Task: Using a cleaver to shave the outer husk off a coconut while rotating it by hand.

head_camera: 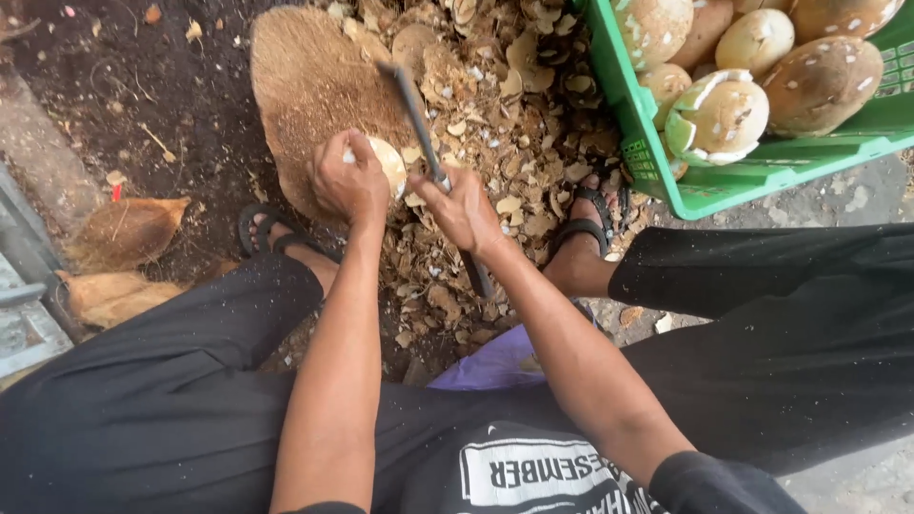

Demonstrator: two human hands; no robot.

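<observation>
Ground: dark dirt floor [124, 86], outdoors-looking, heaped with brown shell chips [514, 114] across upper centre. Worn fibrous chopping block [305, 86] at upper centre-left. Green plastic crate [743, 181] upper right, full of peeled coconuts [819, 81]. Two unhusked pieces [124, 233] at left edge. Sandalled feet either side of the pile.

Left hand [347, 181], centre frame: fingers curled tight round a pale, partly peeled coconut [388, 162], pinning it on the block's lower edge.

Right hand [466, 214], just right of it: fist closed on the handle of a long dark blade [414, 105], blade angled up-left, edge just beside the coconut; contact can't be judged.
</observation>
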